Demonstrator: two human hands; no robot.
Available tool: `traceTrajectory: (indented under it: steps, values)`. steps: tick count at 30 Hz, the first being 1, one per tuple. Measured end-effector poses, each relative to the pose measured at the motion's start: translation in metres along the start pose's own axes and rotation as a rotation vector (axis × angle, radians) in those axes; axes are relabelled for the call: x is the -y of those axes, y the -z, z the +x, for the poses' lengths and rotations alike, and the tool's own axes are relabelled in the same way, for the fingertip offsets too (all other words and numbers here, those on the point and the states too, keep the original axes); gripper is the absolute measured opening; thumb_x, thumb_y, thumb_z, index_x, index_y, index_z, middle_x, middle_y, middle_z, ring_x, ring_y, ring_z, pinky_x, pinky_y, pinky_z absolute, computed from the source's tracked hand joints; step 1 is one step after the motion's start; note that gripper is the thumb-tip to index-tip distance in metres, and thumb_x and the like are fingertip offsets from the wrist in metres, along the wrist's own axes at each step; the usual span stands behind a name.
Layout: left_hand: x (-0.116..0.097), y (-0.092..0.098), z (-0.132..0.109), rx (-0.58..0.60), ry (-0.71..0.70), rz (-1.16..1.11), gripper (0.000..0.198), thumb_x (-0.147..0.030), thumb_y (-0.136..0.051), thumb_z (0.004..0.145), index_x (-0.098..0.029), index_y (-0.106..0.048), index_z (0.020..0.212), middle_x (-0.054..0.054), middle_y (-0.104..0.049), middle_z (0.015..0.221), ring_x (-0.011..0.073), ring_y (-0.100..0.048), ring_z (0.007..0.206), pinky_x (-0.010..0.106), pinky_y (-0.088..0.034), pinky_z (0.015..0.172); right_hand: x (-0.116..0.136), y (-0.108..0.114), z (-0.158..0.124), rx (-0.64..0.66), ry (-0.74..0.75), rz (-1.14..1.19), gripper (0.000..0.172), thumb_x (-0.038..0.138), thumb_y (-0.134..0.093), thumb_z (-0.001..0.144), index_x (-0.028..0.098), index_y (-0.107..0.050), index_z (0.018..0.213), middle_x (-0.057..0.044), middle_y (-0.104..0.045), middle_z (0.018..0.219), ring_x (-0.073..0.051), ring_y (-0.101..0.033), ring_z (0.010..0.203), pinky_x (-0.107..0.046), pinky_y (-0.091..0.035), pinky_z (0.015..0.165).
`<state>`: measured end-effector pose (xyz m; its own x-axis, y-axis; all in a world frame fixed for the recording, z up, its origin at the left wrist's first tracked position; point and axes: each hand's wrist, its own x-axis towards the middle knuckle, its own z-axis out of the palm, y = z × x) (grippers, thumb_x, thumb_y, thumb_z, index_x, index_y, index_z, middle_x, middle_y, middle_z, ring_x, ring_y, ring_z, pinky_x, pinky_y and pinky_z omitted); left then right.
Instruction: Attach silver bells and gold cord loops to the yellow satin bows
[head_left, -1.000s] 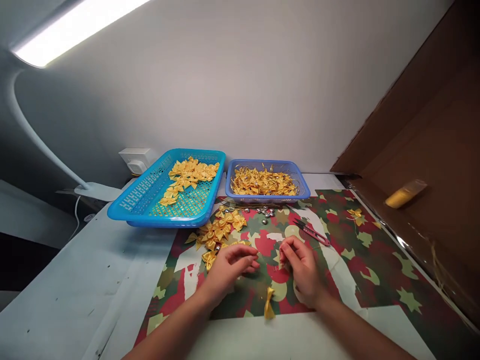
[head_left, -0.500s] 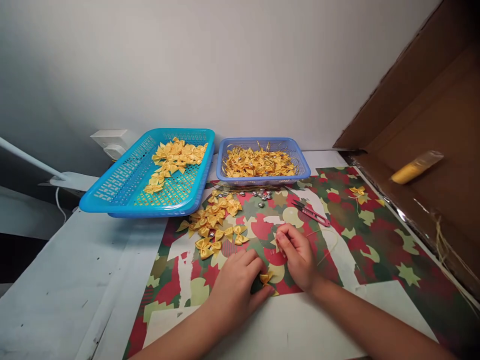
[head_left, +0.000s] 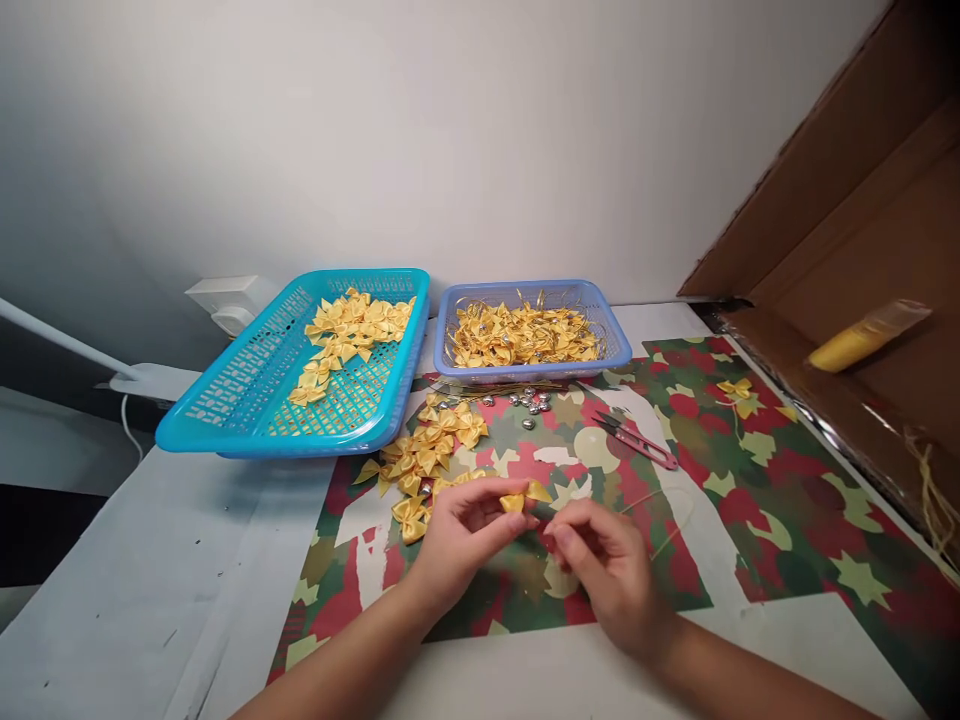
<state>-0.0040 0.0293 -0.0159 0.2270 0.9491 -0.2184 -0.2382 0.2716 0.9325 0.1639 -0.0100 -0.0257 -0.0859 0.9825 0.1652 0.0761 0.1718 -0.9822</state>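
Note:
My left hand pinches a yellow ribbon bow between thumb and fingers, lifted a little above the patterned sheet. Close on its right, my right hand has thumb and forefinger pressed together near the bow; what they hold is too small to make out. A pale thread loops out from behind this hand. Beyond the left hand lies a pile of yellow bows. Small silver bells are scattered farther back, with pink-handled thread snips to their right.
A turquoise basket with bows stands at the back left. Beside it, a periwinkle basket holds bows with gold ties. One bow lies far right. A cardboard wall and a yellow-filled plastic tube bound the right side.
My left hand has lifted the bow off the sheet, turning it upward and nearer the right hand. The right hand has come down slightly. The view has shifted a little.

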Motion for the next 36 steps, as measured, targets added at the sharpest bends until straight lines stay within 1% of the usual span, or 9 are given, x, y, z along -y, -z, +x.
traceTrajectory:
  steps: [2,4,7,10,13,18,24,30,36]
  values:
    - [0.006,0.005,-0.002,0.005,0.014,-0.05,0.031,-0.041,-0.082,0.065,-0.019,-0.078,0.086,0.004,-0.073,0.073,0.0161,-0.063,0.064,0.028,-0.052,0.065,0.001,-0.002,0.001,0.016,0.043,-0.065,0.019,0.026,-0.054,0.092,0.02,-0.065,0.078,0.0,-0.058,0.061,-0.012,-0.053,0.052,-0.023,-0.042,0.049]
    - [0.01,0.008,-0.004,-0.04,0.06,-0.074,0.027,-0.042,-0.081,0.067,-0.02,-0.078,0.082,0.003,-0.072,0.073,0.0151,-0.063,0.069,0.026,-0.05,0.069,0.0,-0.004,0.003,0.011,0.049,-0.071,0.015,0.023,-0.057,0.09,0.021,-0.068,0.08,-0.001,-0.062,0.063,-0.013,-0.059,0.052,-0.023,-0.047,0.049]
    - [0.01,0.008,-0.006,-0.082,0.147,-0.136,0.024,-0.036,-0.087,0.062,-0.021,-0.077,0.077,0.001,-0.071,0.076,0.0129,-0.061,0.072,0.022,-0.048,0.07,-0.002,-0.005,0.004,0.015,0.022,-0.034,0.014,0.019,-0.057,0.089,0.02,-0.069,0.081,-0.001,-0.063,0.064,-0.013,-0.064,0.049,-0.022,-0.052,0.047]
    - [0.006,0.004,-0.006,-0.069,0.232,-0.238,0.028,-0.033,-0.09,0.056,-0.02,-0.077,0.077,-0.001,-0.069,0.071,0.0086,-0.056,0.063,0.02,-0.045,0.063,-0.003,-0.006,0.004,0.011,0.046,-0.046,0.014,0.017,-0.058,0.088,0.021,-0.071,0.085,-0.001,-0.064,0.066,-0.013,-0.065,0.05,-0.022,-0.054,0.047]
    - [0.004,0.002,-0.007,-0.043,0.298,-0.32,0.03,-0.031,-0.091,0.054,-0.021,-0.078,0.08,-0.002,-0.068,0.069,0.0068,-0.054,0.06,0.019,-0.044,0.061,-0.002,-0.005,0.006,0.009,0.073,-0.089,0.015,0.015,-0.058,0.087,0.021,-0.072,0.087,-0.001,-0.066,0.066,-0.013,-0.064,0.051,-0.022,-0.052,0.048]
    - [0.005,0.003,-0.011,0.022,0.371,-0.39,0.037,-0.03,-0.091,0.056,-0.022,-0.078,0.09,0.0,-0.07,0.073,0.0099,-0.06,0.067,0.021,-0.046,0.068,0.001,-0.004,0.01,0.025,0.086,-0.151,0.017,0.012,-0.06,0.086,0.023,-0.072,0.081,-0.001,-0.068,0.062,-0.014,-0.063,0.054,-0.023,-0.05,0.051]
    - [0.004,0.002,-0.011,0.084,0.381,-0.465,0.037,-0.028,-0.089,0.06,-0.022,-0.077,0.095,0.002,-0.074,0.084,0.0134,-0.065,0.076,0.025,-0.049,0.074,0.003,-0.005,0.011,0.019,0.067,-0.156,0.017,0.011,-0.06,0.085,0.022,-0.07,0.076,0.0,-0.068,0.062,-0.013,-0.063,0.052,-0.022,-0.051,0.049]
    - [0.002,0.001,-0.011,0.143,0.364,-0.52,0.032,-0.023,-0.087,0.065,-0.022,-0.077,0.095,0.002,-0.076,0.087,0.013,-0.068,0.08,0.023,-0.05,0.076,0.002,-0.004,0.009,0.029,0.064,-0.164,0.016,0.011,-0.058,0.085,0.02,-0.07,0.079,-0.001,-0.068,0.061,-0.013,-0.063,0.051,-0.022,-0.051,0.048]
    - [0.002,0.0,-0.011,0.158,0.35,-0.533,0.031,-0.022,-0.086,0.067,-0.022,-0.077,0.097,0.002,-0.077,0.088,0.0115,-0.069,0.081,0.02,-0.052,0.077,0.003,-0.004,0.009,0.021,0.097,-0.162,0.016,0.009,-0.058,0.084,0.017,-0.07,0.079,-0.001,-0.067,0.061,-0.012,-0.063,0.051,-0.021,-0.05,0.048]
